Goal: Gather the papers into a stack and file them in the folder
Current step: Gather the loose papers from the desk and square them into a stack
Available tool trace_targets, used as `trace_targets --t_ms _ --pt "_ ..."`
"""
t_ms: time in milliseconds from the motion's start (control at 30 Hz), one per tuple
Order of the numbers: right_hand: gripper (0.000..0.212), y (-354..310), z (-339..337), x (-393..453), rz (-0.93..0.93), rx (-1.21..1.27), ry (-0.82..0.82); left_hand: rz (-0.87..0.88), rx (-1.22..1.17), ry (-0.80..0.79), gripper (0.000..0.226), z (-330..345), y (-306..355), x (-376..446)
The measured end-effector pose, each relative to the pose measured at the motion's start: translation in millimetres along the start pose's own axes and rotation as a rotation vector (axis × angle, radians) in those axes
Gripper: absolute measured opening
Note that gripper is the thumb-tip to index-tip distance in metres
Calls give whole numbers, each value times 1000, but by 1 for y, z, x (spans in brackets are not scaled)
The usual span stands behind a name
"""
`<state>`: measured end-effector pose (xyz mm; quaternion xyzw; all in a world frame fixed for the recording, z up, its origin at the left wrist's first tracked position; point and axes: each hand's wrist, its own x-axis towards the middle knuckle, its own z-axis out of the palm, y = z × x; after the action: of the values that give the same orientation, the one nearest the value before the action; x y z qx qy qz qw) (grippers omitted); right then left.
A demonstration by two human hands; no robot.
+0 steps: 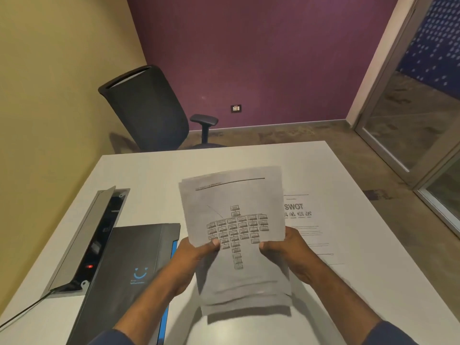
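Observation:
A stack of papers is held upright above the white table; its top sheet shows a box chart. My left hand grips the stack's left edge, thumb on the front. My right hand grips the right edge the same way. One more sheet, headed "SWOT", lies flat on the table behind and right of the stack, partly hidden by it. The black folder with a blue edge and a blue smile logo lies shut on the table to the left of my left arm.
An open cable box with a grey lid and a red light is sunk into the table at the left, a cable trailing from it. A black office chair stands beyond the far edge. A glass door is at the right.

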<state>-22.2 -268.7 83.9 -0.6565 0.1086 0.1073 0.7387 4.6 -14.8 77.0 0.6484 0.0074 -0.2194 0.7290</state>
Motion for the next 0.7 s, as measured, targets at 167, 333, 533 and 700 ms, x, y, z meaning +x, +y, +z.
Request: trace_targets --t_ms 167,333,533,700 --pt "26 2 2 4 -167 -90 96 126 38 61 39 2 3 3" --pt "30 28 -4 -3 -268 -199 73 148 148 103 38 -5 -16 -3" --pt "35 57 -10 -6 -167 -336 58 159 329 127 28 1 -40 -4" --pt "17 50 -7 7 -158 -286 112 54 235 230 16 4 -38 10"
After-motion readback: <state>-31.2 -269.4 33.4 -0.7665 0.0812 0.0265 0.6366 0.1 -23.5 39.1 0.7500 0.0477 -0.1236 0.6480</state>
